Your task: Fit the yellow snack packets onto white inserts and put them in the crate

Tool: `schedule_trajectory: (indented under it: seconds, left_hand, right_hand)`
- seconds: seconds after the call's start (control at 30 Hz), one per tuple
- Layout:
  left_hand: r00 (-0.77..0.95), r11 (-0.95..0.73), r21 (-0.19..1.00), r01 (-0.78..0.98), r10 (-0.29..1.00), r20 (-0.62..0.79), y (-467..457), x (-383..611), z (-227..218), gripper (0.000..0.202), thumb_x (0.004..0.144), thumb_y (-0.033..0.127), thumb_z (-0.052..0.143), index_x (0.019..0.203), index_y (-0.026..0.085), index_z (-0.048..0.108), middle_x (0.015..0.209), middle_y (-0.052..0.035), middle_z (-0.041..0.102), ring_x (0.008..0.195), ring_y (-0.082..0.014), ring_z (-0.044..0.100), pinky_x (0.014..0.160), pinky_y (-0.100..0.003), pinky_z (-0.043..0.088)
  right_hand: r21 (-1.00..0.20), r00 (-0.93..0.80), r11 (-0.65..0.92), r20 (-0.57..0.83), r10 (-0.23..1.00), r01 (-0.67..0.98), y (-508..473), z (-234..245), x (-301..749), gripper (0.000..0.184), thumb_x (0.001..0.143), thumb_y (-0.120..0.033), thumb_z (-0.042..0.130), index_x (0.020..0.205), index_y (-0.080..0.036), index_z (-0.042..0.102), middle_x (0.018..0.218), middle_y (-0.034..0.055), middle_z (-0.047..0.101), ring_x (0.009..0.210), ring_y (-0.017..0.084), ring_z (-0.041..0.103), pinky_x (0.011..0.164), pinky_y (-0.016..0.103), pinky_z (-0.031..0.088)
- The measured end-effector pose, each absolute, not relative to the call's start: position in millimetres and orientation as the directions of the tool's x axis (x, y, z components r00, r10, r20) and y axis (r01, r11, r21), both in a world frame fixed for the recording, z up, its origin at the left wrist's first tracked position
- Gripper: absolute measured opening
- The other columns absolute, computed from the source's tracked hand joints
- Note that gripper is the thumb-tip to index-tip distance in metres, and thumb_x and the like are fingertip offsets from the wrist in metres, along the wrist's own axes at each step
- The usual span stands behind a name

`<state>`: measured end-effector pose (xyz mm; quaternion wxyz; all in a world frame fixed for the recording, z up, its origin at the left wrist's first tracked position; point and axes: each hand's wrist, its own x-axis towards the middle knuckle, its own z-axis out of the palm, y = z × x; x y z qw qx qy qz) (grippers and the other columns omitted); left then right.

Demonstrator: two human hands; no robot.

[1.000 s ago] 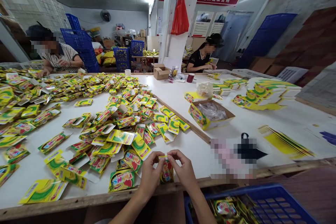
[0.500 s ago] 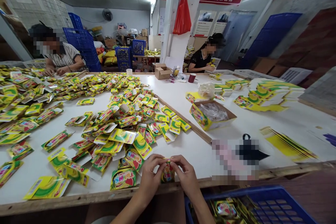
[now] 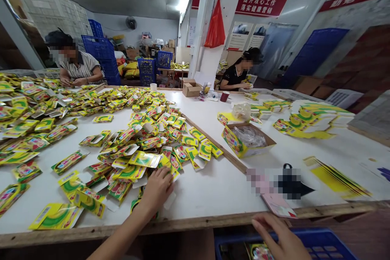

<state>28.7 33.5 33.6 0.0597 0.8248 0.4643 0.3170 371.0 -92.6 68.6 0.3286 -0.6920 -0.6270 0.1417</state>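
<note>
My left hand (image 3: pixel 157 189) lies palm down on the near edge of a heap of yellow and green flat carton packets (image 3: pixel 143 146) on the white table (image 3: pixel 210 187); its fingers curl over one packet. My right hand (image 3: pixel 282 237) hovers with fingers spread above the blue crate (image 3: pixel 332 248) at the lower right, below the table edge. A finished packet (image 3: pixel 258 252) lies in the crate just under that hand. The right hand holds nothing.
More packets cover the table's left side (image 3: pixel 33 113). An open box with a plastic bag (image 3: pixel 248 140) and stacks of flat yellow sheets (image 3: pixel 310 115) sit to the right. A wooden strip (image 3: pixel 213 142) divides the table. Two other people (image 3: pixel 76 65) (image 3: pixel 240 73) work at the far side.
Both hands were pinching one small packet at the table edge. Now they have parted: the right has swung down over the blue crate, the left has reached forward onto the heap.
</note>
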Motion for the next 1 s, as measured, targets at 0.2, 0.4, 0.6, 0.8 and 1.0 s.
schedule_trajectory:
  seconds: [0.2, 0.4, 0.6, 0.8, 1.0]
  left_hand:
    - [0.267, -0.616, 0.436, 0.656, 0.73, 0.63, 31, 39, 64, 0.02, 0.093, 0.021, 0.044, 0.096, 0.022, 0.064, 0.094, -0.0082, 0.071, 0.087, -0.0226, 0.065, 0.079, -0.035, 0.05]
    - [0.34, -0.602, 0.64, 0.477, 0.798, 0.497, 14, 71, 63, 0.025, 0.095, 0.026, 0.041, 0.086, 0.021, 0.064, 0.081, -0.0053, 0.068, 0.074, -0.0188, 0.064, 0.069, -0.028, 0.05]
    - [0.151, -0.348, 0.928, 0.134, 0.933, 0.328, 5, 85, 36, 0.023, 0.092, 0.036, 0.049, 0.108, 0.021, 0.054, 0.084, -0.003, 0.066, 0.076, -0.0178, 0.064, 0.072, -0.028, 0.051]
    - [0.156, -0.267, 0.957, 0.117, 0.956, 0.248, -9, 82, 11, 0.024, 0.085, 0.036, 0.059, 0.103, 0.02, 0.061, 0.086, -0.0036, 0.066, 0.076, -0.0186, 0.064, 0.073, -0.03, 0.053]
    - [0.273, -0.375, 0.91, 0.177, 0.907, 0.32, -10, 89, 22, 0.022, 0.088, 0.021, 0.056, 0.107, 0.023, 0.066, 0.105, -0.0076, 0.07, 0.096, -0.0219, 0.065, 0.083, -0.032, 0.052]
  right_hand:
    - [-0.801, 0.174, 0.121, 0.27, 0.947, 0.586, -77, 56, 293, 0.024, 0.083, -0.046, 0.056, 0.086, -0.025, 0.069, 0.094, 0.0067, 0.072, 0.09, 0.026, 0.067, 0.081, 0.033, 0.053]
    - [-0.909, 0.152, 0.257, 0.32, 0.935, 0.329, -44, 40, 243, 0.021, 0.085, -0.034, 0.059, 0.103, -0.023, 0.059, 0.106, 0.0082, 0.066, 0.097, 0.023, 0.063, 0.085, 0.034, 0.052]
    - [-0.931, 0.195, 0.263, 0.316, 0.929, 0.254, -28, 21, 236, 0.016, 0.087, -0.034, 0.059, 0.096, -0.022, 0.058, 0.091, 0.0043, 0.065, 0.086, 0.02, 0.064, 0.077, 0.029, 0.052]
    - [-0.936, 0.154, 0.244, 0.288, 0.945, 0.256, -21, 19, 240, 0.018, 0.086, -0.038, 0.06, 0.091, -0.021, 0.064, 0.089, 0.005, 0.067, 0.085, 0.021, 0.063, 0.078, 0.029, 0.051]
    - [-0.921, -0.009, 0.286, 0.294, 0.956, 0.265, -23, 23, 252, 0.022, 0.092, -0.035, 0.051, 0.092, -0.023, 0.069, 0.091, 0.0058, 0.069, 0.09, 0.022, 0.064, 0.081, 0.03, 0.049]
